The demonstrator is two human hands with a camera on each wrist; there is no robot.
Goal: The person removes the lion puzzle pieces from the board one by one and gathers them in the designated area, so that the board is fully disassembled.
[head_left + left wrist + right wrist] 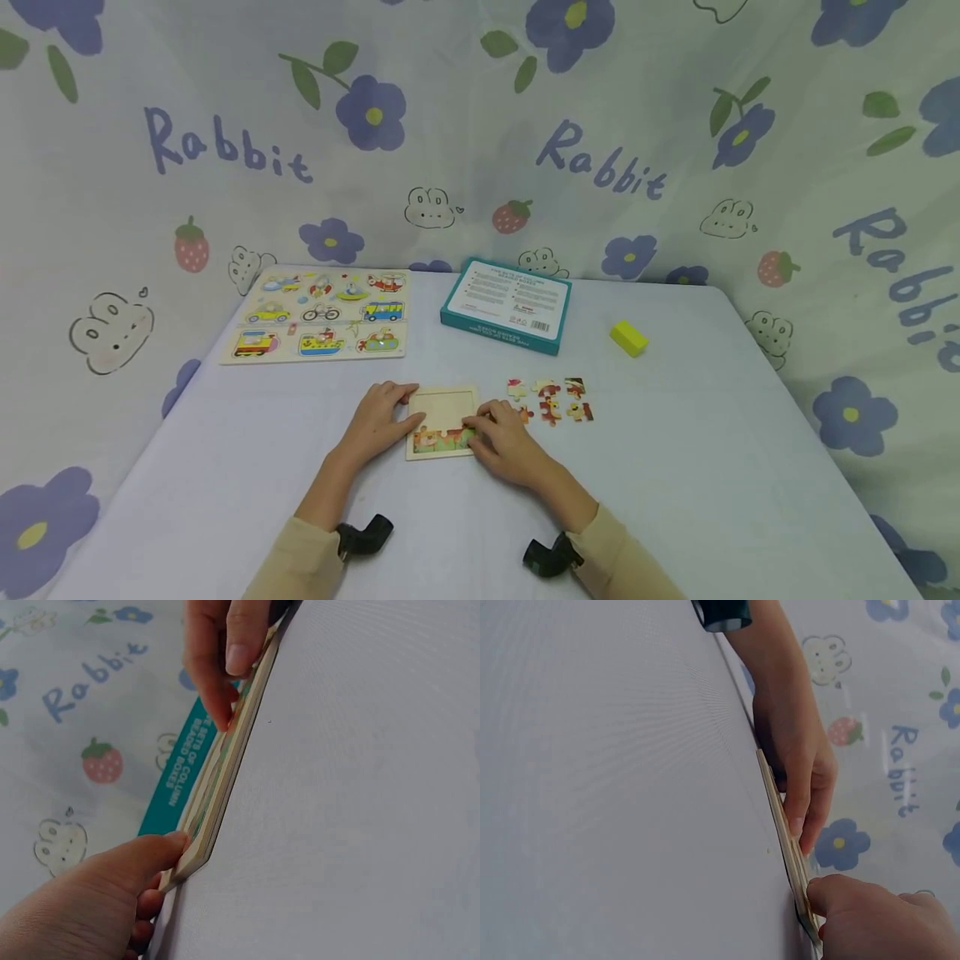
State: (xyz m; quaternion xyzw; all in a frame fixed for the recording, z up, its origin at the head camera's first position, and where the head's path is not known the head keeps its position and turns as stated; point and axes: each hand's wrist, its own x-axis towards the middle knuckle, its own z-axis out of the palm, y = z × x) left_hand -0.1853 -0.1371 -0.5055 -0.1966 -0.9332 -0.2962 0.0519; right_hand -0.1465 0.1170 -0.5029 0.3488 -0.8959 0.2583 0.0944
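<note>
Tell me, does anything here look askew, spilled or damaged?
Nothing looks spilled or damaged. The teal box and yellow block sit askew, turned relative to the vehicle puzzle board; loose jigsaw pieces lie in rough rows.

Backdrop (465, 117) reads "Rabbit" (repeatedly); box (506, 305), "COLUMN BEADED BOXES".

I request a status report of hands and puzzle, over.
Left hand grips the wooden tray at its left edge; right hand at its lower right. Pieces along bottom, upper part bare. Loose pieces to the right; nothing seen blocking.
</note>
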